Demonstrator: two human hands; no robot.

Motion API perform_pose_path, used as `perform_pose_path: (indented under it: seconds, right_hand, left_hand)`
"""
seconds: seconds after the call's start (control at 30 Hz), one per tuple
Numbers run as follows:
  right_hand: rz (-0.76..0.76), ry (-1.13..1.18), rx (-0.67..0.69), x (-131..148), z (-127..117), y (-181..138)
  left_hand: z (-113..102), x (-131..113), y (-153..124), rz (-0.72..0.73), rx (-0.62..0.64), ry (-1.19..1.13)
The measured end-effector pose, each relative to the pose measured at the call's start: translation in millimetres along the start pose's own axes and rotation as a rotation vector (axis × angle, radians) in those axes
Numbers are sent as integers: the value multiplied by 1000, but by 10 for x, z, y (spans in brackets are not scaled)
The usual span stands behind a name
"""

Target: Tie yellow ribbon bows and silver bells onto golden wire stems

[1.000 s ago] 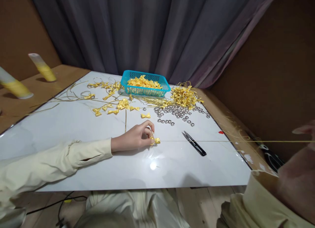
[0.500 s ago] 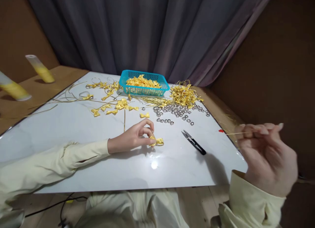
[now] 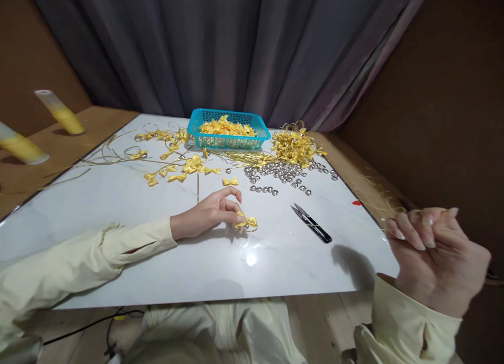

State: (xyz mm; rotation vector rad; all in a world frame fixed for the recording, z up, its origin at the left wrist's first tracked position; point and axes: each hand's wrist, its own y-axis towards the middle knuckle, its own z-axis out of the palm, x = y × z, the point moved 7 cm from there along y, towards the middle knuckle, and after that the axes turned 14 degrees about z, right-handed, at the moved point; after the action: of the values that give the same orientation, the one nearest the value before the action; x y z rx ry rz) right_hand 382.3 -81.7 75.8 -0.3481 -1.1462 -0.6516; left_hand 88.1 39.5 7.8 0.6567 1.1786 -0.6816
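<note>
My left hand is closed on a yellow ribbon bow, pinched between thumb and fingertips just over the white tabletop. A gold cord loop and a small silver bead show at the bow. My right hand is raised off the table's right edge, fingers curled in a pinch. A thin, pale thread shows faintly over the scissors; most of its length is too fine to follow. Black-handled thread scissors lie between my hands, blades pointing away. Beyond my left hand lies a single yellow bow.
A blue basket of yellow bows stands at the back. Right of it are a heap of corded bows and silver beads. Loose bows and gold cords spread leftward. Two yellow spools stand on the left.
My right hand has moved slightly right and turned, its fingers curling tighter. The thread seen at its fingertips before is now barely visible. My left hand still pinches the bow, which has tilted.
</note>
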Motion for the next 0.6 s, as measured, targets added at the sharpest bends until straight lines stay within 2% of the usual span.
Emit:
perform_pose_path:
  seconds: [0.23,0.37,0.47,0.6]
  right_hand:
    - [-67,-115,-28,3,-44,0]
    - [-89,-358,-110,-43,124,-181]
    - [83,-620,46,-319,486,-354]
    - [356,-603,380,-800,1007,-632]
  left_hand:
    - [22,-49,-11,7,60,137]
    - [43,-87,-25,43,86,234]
    - [87,-138,-47,88,118,326]
    - [152,-213,-80,168,177,504]
